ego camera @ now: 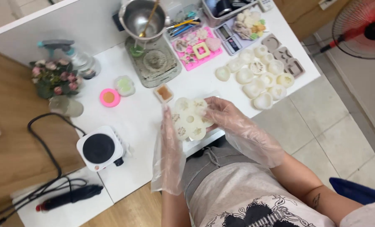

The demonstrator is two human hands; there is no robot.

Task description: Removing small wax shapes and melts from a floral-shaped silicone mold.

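While gloved, left hand (169,126) and right hand (222,114) flanking white mould (190,119).

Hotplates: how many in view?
1. A single white electric hotplate with a black round top sits on the white table, left of the gloved left hand. None seem hidden.

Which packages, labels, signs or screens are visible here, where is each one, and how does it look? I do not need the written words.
Digital scale: back of the white table, right of the pink tray; small grey rectangle with a pale screen and dark buttons.
Spray bottle: back left, beside the flowers; clear body, teal trigger; any label is too blurred to tell.
No signs and no printed packages can be made out.
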